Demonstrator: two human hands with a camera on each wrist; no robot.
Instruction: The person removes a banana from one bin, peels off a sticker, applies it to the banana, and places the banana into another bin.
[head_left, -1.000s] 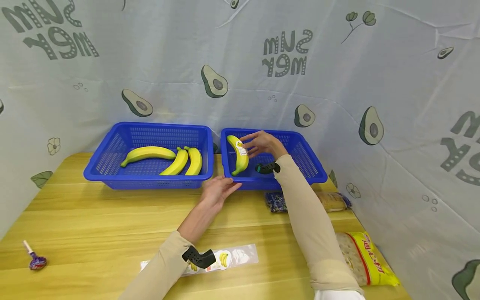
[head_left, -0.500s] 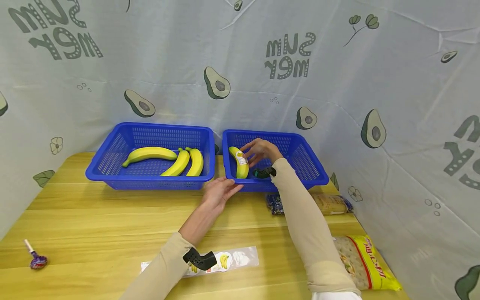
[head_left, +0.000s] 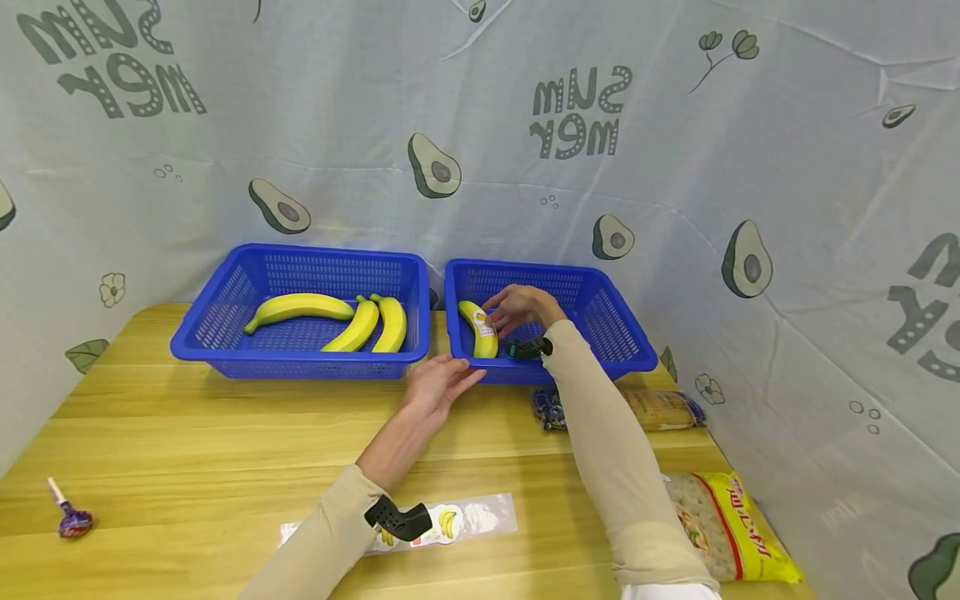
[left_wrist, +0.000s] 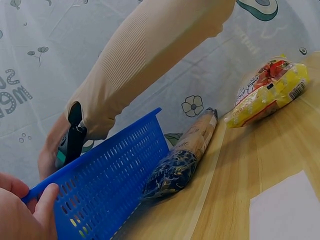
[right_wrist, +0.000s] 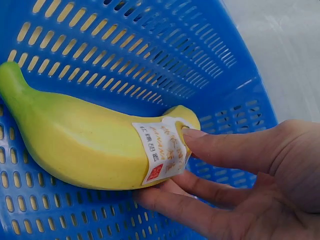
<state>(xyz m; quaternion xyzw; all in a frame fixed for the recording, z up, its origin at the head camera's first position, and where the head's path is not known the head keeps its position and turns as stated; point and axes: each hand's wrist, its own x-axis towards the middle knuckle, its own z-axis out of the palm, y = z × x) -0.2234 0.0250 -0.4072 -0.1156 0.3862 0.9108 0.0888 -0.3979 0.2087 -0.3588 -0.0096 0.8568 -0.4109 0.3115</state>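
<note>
The right hand (head_left: 521, 307) is pinching a labelled banana (head_left: 480, 328) on the floor of the right basket (head_left: 600, 287), centre frame. The left hand (head_left: 438, 385) is gripping its rim; three bananas (head_left: 352, 319) are waiting in the left basket (head_left: 217, 308).

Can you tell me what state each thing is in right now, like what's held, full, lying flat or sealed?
Labelled banana: lying in the right basket, pinched by the right hand.
Right basket: holds that one banana.
Left hand: fingers on the right basket's front rim.
Left basket: holds three bananas.
Clear bag: flat on the table.
Yellow packet: lying flat.
</note>
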